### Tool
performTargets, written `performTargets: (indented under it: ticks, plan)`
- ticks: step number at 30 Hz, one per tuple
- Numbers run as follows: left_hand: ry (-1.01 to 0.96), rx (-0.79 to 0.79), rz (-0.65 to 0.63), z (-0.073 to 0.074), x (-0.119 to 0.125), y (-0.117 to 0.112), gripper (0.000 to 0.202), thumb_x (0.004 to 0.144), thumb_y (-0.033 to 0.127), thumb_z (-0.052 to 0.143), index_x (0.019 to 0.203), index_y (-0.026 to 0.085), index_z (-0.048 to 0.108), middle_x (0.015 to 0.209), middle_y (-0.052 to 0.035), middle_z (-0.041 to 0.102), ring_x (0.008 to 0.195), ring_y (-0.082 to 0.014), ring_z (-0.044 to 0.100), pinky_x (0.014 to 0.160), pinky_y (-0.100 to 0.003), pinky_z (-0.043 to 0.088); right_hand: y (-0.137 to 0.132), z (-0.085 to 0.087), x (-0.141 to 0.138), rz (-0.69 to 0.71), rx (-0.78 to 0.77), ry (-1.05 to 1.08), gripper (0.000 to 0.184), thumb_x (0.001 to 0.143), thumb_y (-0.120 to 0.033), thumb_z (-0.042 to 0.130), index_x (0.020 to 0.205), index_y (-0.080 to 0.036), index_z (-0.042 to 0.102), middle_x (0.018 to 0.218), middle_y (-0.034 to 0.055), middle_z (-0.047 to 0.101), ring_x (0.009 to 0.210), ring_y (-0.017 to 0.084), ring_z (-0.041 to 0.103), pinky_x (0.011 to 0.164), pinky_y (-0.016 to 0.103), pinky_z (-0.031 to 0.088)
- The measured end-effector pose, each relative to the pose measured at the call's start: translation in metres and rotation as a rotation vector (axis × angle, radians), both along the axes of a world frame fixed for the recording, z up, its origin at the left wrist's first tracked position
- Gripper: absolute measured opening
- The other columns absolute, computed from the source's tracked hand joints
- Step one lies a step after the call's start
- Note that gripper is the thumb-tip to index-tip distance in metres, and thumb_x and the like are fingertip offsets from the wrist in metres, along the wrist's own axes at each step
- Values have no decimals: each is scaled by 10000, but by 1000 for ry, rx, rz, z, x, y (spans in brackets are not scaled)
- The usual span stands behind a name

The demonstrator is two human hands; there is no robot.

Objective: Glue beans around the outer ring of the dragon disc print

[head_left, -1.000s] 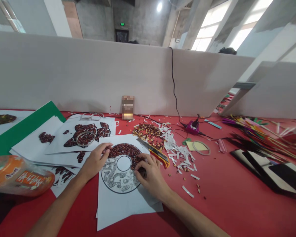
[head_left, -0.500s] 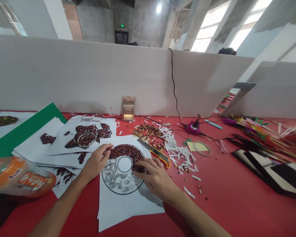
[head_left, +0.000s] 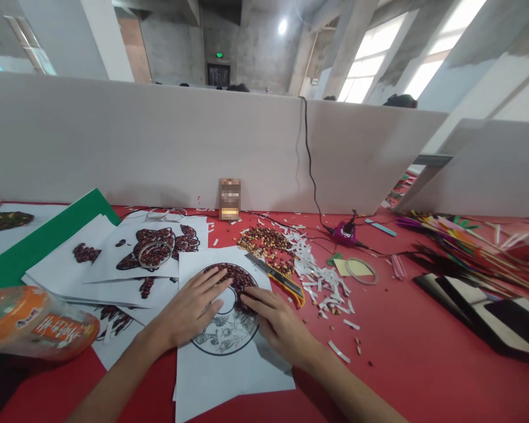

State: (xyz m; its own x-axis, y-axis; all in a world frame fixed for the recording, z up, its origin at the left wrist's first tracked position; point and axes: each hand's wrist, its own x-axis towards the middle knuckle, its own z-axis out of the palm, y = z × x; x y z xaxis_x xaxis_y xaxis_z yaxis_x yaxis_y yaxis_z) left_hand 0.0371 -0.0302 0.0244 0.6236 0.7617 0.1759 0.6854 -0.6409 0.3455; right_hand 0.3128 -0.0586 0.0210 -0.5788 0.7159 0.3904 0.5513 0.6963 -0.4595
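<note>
A white sheet (head_left: 229, 376) printed with a round dragon ring (head_left: 224, 335) lies on the red table in front of me. Dark red beans (head_left: 238, 275) cover the ring's upper half. My left hand (head_left: 191, 311) lies flat on the ring's left side, fingers stretched out and together. My right hand (head_left: 277, 320) rests on the ring's right side, fingertips pressing on the beans there, fingers extended. A yellow utility knife (head_left: 280, 277) lies just beyond my right hand.
A heap of loose beans (head_left: 264, 241) and white paper scraps (head_left: 321, 276) lie behind the sheet. Other bean pictures (head_left: 154, 247), a tape ring (head_left: 154, 254), green card (head_left: 39, 238) and an orange packet (head_left: 30, 329) sit left. A purple glue gun (head_left: 344, 230), tape ring (head_left: 360, 270), coloured sticks (head_left: 462, 241) lie right.
My left hand slid from the ring's top left edge onto its middle and flattened. My right hand shifted slightly inward on the beans. The view tilted down a little.
</note>
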Motion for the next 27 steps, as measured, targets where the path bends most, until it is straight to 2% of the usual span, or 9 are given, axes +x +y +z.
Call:
performTargets:
  ticks: [3, 5, 7, 10, 13, 16, 20, 23, 27]
  plan:
    - [85, -5, -36, -4, 1, -1, 570, 1063, 430, 355, 1601, 344, 189, 1679, 8, 204, 1549, -238, 191, 1255, -474, 191, 0, 1, -1, 18, -63, 13, 543, 880, -30, 462, 1381, -182, 603, 1465, 132, 547, 1368, 243, 501, 1135, 430, 449]
    - [97, -24, -59, -6, -2, 2, 556, 1067, 422, 348, 1597, 358, 191, 1678, 18, 199, 1548, -229, 194, 1255, -468, 190, -1, 2, -2, 48, -89, 18, 518, 866, -29, 482, 1336, -184, 637, 1456, 128, 555, 1365, 241, 504, 1135, 417, 451]
    - [67, -43, -69, -3, -5, 6, 519, 1070, 398, 348, 1580, 356, 265, 1659, 19, 272, 1531, -215, 253, 1250, -450, 215, -1, 4, -5, 63, -97, 35, 485, 877, -40, 492, 1312, -187, 647, 1424, 125, 580, 1345, 238, 518, 1123, 411, 462]
    - [-50, -35, -3, 6, -1, 21, 419, 1060, 339, 376, 1451, 292, 518, 1529, -12, 514, 1430, -207, 439, 1211, -414, 313, 1, 5, -9, 55, -92, 70, 407, 926, -78, 485, 1272, -200, 661, 1351, 121, 617, 1277, 234, 554, 1086, 410, 486]
    - [-136, -4, 79, 17, 17, 49, 364, 1028, 223, 392, 1274, 231, 661, 1303, -60, 682, 1243, -217, 597, 1117, -390, 428, 2, 4, -10, 52, -89, 85, 367, 947, -98, 482, 1246, -201, 669, 1306, 120, 624, 1218, 233, 574, 1050, 403, 503]
    - [-124, -6, 86, 23, 44, 88, 352, 991, 151, 426, 1221, 202, 688, 1215, -82, 704, 1163, -221, 634, 1069, -366, 458, 3, 4, -10, 59, -92, 81, 372, 947, -94, 483, 1254, -202, 661, 1308, 120, 615, 1204, 232, 575, 1030, 397, 509]
    - [-86, -6, 81, 22, 81, 138, 289, 960, 124, 495, 1128, 168, 725, 1132, -111, 716, 1072, -224, 670, 991, -358, 500, 3, 4, -8, 69, -90, 85, 387, 938, -81, 487, 1262, -211, 654, 1302, 116, 615, 1205, 231, 568, 1030, 396, 507]
    - [-52, -6, 88, 19, 101, 167, 191, 975, 194, 560, 1077, 144, 713, 1100, -110, 714, 1047, -220, 668, 972, -410, 517, 2, 3, -8, 69, -92, 73, 393, 937, -80, 484, 1273, -210, 642, 1308, 116, 609, 1200, 231, 566, 1037, 400, 503]
    - [-1, -20, 76, 20, 119, 190, 259, 974, 345, 617, 1150, 158, 653, 1188, -86, 671, 1060, -221, 657, 938, -457, 545, 1, 1, -8, 66, -90, 51, 399, 923, -82, 500, 1277, -209, 632, 1313, 116, 603, 1186, 237, 567, 1031, 410, 502]
